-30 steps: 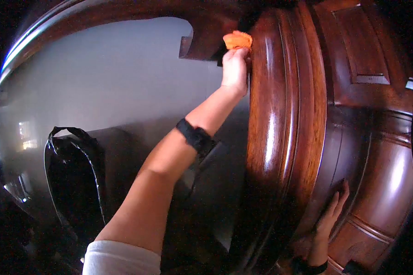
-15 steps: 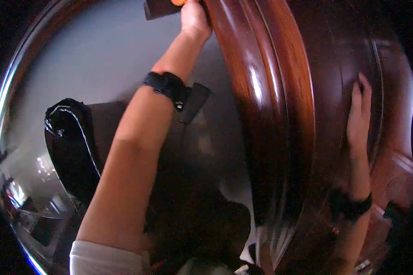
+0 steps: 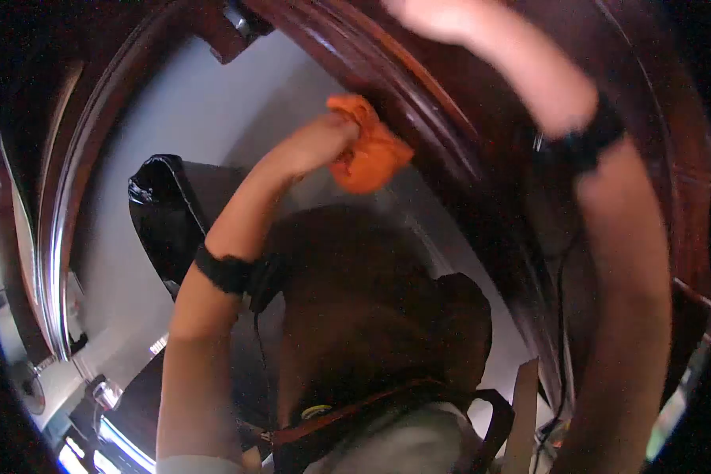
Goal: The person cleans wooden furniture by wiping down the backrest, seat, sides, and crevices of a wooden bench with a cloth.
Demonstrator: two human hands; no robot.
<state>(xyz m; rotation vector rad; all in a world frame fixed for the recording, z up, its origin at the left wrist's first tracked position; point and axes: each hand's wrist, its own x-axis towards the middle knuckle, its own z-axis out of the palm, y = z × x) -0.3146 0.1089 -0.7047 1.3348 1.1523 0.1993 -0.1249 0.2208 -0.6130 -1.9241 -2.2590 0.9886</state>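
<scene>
A crumpled orange cloth (image 3: pixel 374 158) is bunched in my left hand (image 3: pixel 321 144), whose fingers are closed on it. Cloth and hand are close to the dark wood moulding (image 3: pixel 419 110); whether they touch it, I cannot tell. At the top edge of the view, my right hand (image 3: pixel 434 17) is blurred and partly cut off, in front of dark wood, so its fingers do not show clearly. Each forearm wears a black strap.
A pale wall panel (image 3: pixel 237 103) lies behind my left arm. Left of that arm stands a glossy black padded object (image 3: pixel 164 225). A thin dark cable (image 3: pixel 562 332) runs down beside my right arm. Bright clutter shows at lower left.
My left hand has come down from the top edge with the orange cloth, now fully in view. My right hand has moved up and left from the dark panel. The view has tilted.
</scene>
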